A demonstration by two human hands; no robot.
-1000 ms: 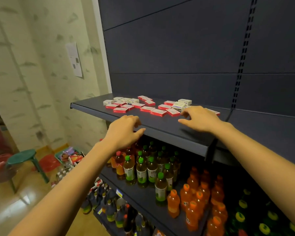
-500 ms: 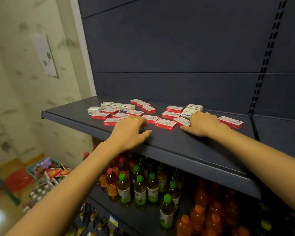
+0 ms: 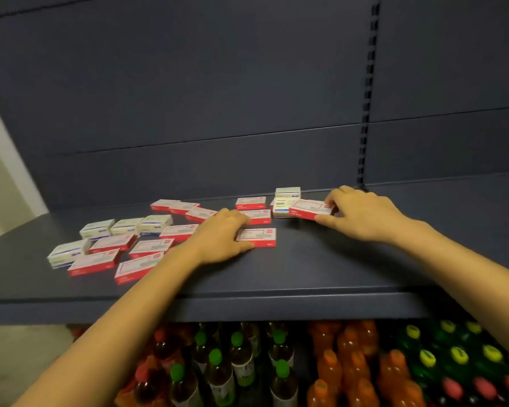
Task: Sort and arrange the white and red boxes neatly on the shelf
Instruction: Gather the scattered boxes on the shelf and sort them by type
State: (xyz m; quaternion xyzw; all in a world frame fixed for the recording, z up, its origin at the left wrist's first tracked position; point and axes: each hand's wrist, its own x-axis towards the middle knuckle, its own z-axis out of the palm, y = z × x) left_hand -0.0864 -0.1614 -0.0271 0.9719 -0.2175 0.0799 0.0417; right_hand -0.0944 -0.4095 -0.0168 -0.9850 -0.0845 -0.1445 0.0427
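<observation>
Several flat red boxes and white boxes lie scattered on a dark grey shelf (image 3: pixel 321 268). My left hand (image 3: pixel 221 236) rests on the shelf with thumb and fingers around the left end of a red box (image 3: pixel 259 237). My right hand (image 3: pixel 362 214) pinches the right end of another red box (image 3: pixel 310 209), which leans against a small stack of white boxes (image 3: pixel 285 201). White boxes (image 3: pixel 127 226) sit in a row at the left, one more (image 3: pixel 66 254) nearer the front. Red boxes (image 3: pixel 93 262) lie loosely among them.
The shelf's dark back panel (image 3: pixel 218 113) rises behind the boxes, with a slotted upright (image 3: pixel 365 127) at the right. Below the shelf stand green-capped bottles (image 3: pixel 235 362), orange bottles (image 3: pixel 350 362) and dark bottles with yellow caps (image 3: pixel 453 356). A pale wall (image 3: pixel 0 171) is at left.
The view has moved closer and more squarely onto the shelf. My left hand slid forward to a red box, and my right hand shifted right and took the far right red box.
</observation>
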